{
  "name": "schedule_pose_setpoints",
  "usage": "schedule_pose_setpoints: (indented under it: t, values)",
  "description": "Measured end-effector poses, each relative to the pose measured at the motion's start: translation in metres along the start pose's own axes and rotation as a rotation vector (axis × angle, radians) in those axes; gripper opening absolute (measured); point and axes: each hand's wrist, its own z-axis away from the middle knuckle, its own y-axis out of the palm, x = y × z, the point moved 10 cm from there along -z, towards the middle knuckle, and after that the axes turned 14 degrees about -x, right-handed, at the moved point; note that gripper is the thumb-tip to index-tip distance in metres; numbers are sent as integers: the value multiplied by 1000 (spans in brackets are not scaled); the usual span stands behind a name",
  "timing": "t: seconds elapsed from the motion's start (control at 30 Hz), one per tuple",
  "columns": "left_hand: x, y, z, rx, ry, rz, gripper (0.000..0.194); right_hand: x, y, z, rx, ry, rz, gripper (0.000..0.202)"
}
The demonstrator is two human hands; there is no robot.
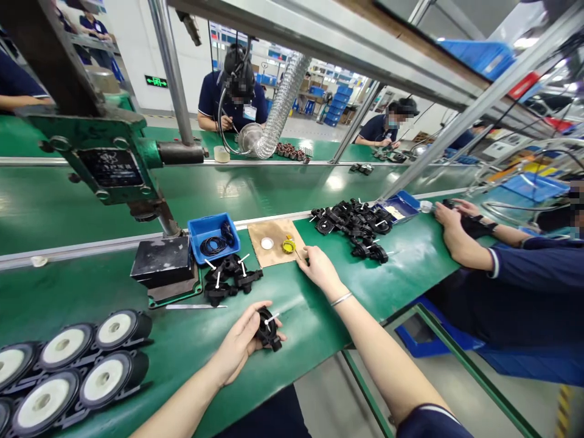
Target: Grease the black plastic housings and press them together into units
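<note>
At the near edge of the counter point(310, 322), the left hand point(237, 342) curls around a black part point(268, 336); beyond, the right hand point(322, 271), nearly closed, pinches a thin stick point(298, 255) beside a yellow cup point(289, 246), seemingly a dipping step calling for light, steady fingers.

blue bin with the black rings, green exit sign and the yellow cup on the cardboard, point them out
Blue bin point(197, 248), head view: on its wall.
Exit sign point(156, 81), head view: on its lit green face.
Yellow cup point(288, 246), head view: on its middle.

Bright overhead light leaves whitish glare on the green workbench point(314, 316), while wide-angle distortion stretches the edges and faces are pixelated.
</note>
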Motion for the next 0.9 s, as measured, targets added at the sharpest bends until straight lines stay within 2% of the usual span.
schedule_pose_setpoints:
  t: [0.13,0.37,0.63,0.9]
  values:
    - [1,-1,-2,9,-25,-30,54,2,20,0,87,-11,124,16]
    - [6,-3,-3,7,-40,-51,55,2,21,1,144,33,211,27]
    - [7,-1,-4,16,-46,-68,52,7,19,8,114,138,156,30]
    - [8,-2,-3,20,-44,-113,57,19,19,2,55,201,81,30]
